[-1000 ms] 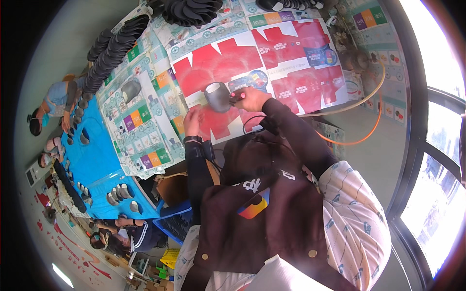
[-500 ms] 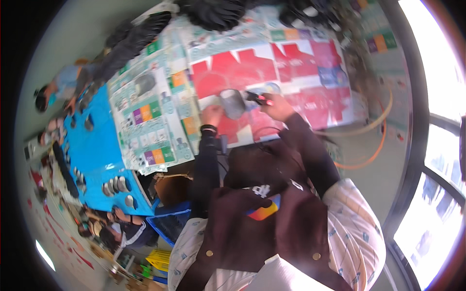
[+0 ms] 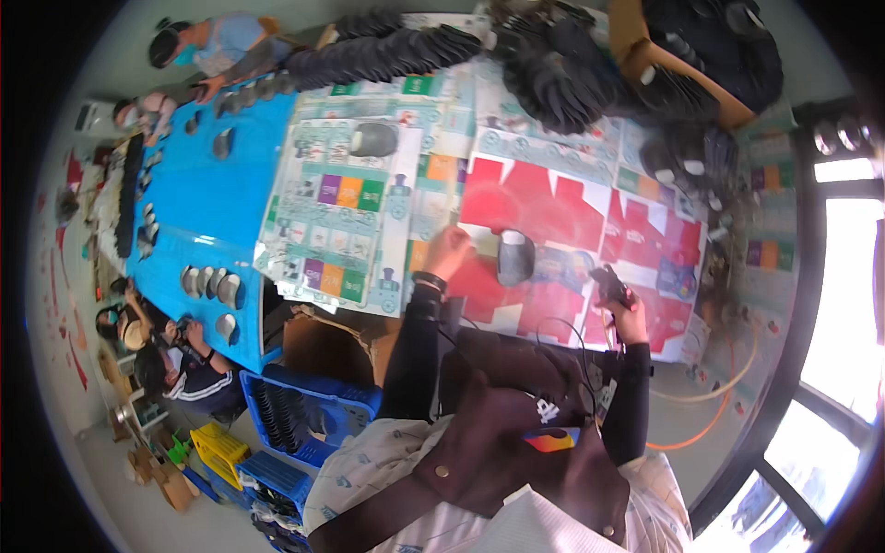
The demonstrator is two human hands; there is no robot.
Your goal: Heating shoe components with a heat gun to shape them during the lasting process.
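A dark grey, rounded cup-like piece (image 3: 514,258) lies on a red-and-white printed sheet (image 3: 558,217) in front of me. My left hand (image 3: 449,251) is just left of it, over the sheet and apart from the piece; its fingers are blurred and I cannot make out their grip. My right hand (image 3: 631,318) is closed round a dark gun-shaped hand tool (image 3: 610,284), to the right of the piece and away from it. A thin black cable (image 3: 560,323) loops near the sheet's front edge.
More dark pieces are stacked along the far edge (image 3: 387,57), with an open cardboard box (image 3: 636,55) at far right. Similar pieces stand on a blue table (image 3: 198,203) to the left, where other people work. A blue crate (image 3: 346,405) stands at lower left.
My view has swung, so the scene sits lower and further right. My right hand has drawn the tool rightward, away from the cup-like piece. My left hand stays beside the piece.
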